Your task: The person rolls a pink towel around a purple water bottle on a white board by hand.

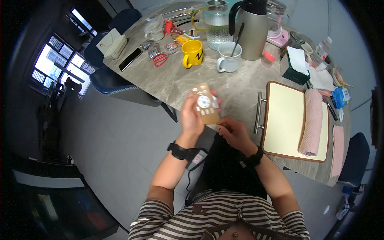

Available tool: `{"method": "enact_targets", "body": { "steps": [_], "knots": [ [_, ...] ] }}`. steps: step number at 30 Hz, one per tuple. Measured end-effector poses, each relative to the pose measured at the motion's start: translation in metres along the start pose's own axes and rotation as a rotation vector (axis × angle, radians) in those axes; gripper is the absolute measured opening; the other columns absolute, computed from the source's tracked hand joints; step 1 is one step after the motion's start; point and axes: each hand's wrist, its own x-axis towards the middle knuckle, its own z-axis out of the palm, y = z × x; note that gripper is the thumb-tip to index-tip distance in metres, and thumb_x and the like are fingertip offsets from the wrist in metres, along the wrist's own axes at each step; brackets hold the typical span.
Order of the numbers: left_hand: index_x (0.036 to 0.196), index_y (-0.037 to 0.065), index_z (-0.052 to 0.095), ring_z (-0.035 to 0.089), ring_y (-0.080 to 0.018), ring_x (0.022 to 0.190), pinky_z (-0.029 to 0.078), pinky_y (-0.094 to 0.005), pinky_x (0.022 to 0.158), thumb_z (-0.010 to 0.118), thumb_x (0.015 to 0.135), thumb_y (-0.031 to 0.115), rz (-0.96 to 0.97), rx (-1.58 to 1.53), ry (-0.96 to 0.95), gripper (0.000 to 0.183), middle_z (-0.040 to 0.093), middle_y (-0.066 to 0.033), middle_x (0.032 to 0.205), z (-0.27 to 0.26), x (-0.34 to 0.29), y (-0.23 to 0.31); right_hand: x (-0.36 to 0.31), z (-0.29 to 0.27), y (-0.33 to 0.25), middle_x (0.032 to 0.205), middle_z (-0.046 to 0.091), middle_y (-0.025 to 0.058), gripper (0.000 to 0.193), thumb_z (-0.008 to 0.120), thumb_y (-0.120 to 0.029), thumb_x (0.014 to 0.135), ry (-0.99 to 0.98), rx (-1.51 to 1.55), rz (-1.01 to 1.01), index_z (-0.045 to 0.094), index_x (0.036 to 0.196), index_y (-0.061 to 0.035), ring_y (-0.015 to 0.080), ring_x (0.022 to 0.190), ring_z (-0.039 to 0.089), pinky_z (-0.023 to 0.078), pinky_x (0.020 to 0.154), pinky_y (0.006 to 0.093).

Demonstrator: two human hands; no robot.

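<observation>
My left hand [191, 116] is wrapped round a flat tan remote control [209, 117] with a white round dial and several white buttons. The remote is tilted above the table's front edge, its buttoned face up. At its lower end, my right hand [236, 134] has its fingers curled in a pinch close to the remote's bottom corner. Whether those fingers hold anything is hidden. Beyond my hands stand a yellow mug [193, 53] and a white mug [229, 59] with a dark-handled utensil in it.
To the right lies a cream tray [282, 116] with metal handles, bearing a rolled pink cloth [312, 120]. A steel thermos jug [255, 34], a glass pitcher [217, 28] and a green tissue box [293, 70] stand farther back. Red scissors [161, 59] lie at the left.
</observation>
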Motion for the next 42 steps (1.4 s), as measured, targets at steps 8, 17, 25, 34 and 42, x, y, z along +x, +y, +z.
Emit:
{"method": "enact_targets", "body": {
  "steps": [8, 17, 25, 34, 42],
  "knots": [
    [0.116, 0.001, 0.046, 0.063, -0.0344, 0.091, 0.057, -0.0413, 0.067, 0.037, 0.093, 0.028, 0.118, 0.134, 0.047, 0.037, 0.059, -0.0204, 0.107, 0.019, -0.011, 0.038, 0.000, 0.003, 0.004, 0.070, 0.062, 0.0068, 0.015, 0.062, -0.015, 0.086, 0.002, -0.011, 0.015, 0.058, 0.092, -0.0021, 0.0122, 0.060, 0.056, 0.046, 0.056, 0.0274],
    [0.118, 0.000, 0.042, 0.063, -0.0277, 0.091, 0.055, -0.0374, 0.070, 0.036, 0.091, 0.014, 0.116, 0.191, 0.013, 0.030, 0.057, -0.0173, 0.109, 0.026, -0.021, 0.038, 0.001, 0.001, -0.012, 0.071, 0.063, 0.0094, 0.013, 0.060, -0.014, 0.087, -0.019, -0.045, 0.056, 0.058, 0.091, -0.0014, 0.0129, 0.061, 0.059, 0.048, 0.057, 0.0277],
    [0.117, 0.000, 0.044, 0.063, -0.0273, 0.092, 0.055, -0.0370, 0.072, 0.038, 0.092, 0.013, 0.125, 0.220, 0.022, 0.029, 0.058, -0.0168, 0.109, 0.024, -0.021, 0.036, 0.002, 0.000, -0.011, 0.070, 0.064, 0.0097, 0.013, 0.060, -0.013, 0.087, -0.022, -0.089, 0.027, 0.057, 0.091, -0.0012, 0.0136, 0.060, 0.060, 0.048, 0.056, 0.0273],
    [0.119, 0.002, 0.042, 0.061, -0.0378, 0.093, 0.056, -0.0442, 0.071, 0.037, 0.091, 0.022, 0.181, 0.182, -0.018, 0.035, 0.056, -0.0230, 0.111, 0.033, -0.038, 0.049, -0.003, 0.001, -0.007, 0.074, 0.065, 0.0092, 0.014, 0.062, -0.017, 0.086, 0.035, -0.123, 0.034, 0.059, 0.092, -0.0046, 0.0167, 0.061, 0.062, 0.049, 0.057, 0.0300],
    [0.122, 0.007, 0.043, 0.059, -0.0401, 0.090, 0.056, -0.0452, 0.058, 0.042, 0.089, 0.027, 0.384, 0.087, -0.179, 0.039, 0.050, -0.0221, 0.112, 0.056, -0.096, 0.076, 0.000, -0.001, -0.005, 0.071, 0.063, 0.0075, 0.011, 0.063, -0.015, 0.084, 0.026, -0.154, -0.054, 0.059, 0.090, -0.0061, 0.0161, 0.061, 0.060, 0.048, 0.057, 0.0284]
  ]
}}
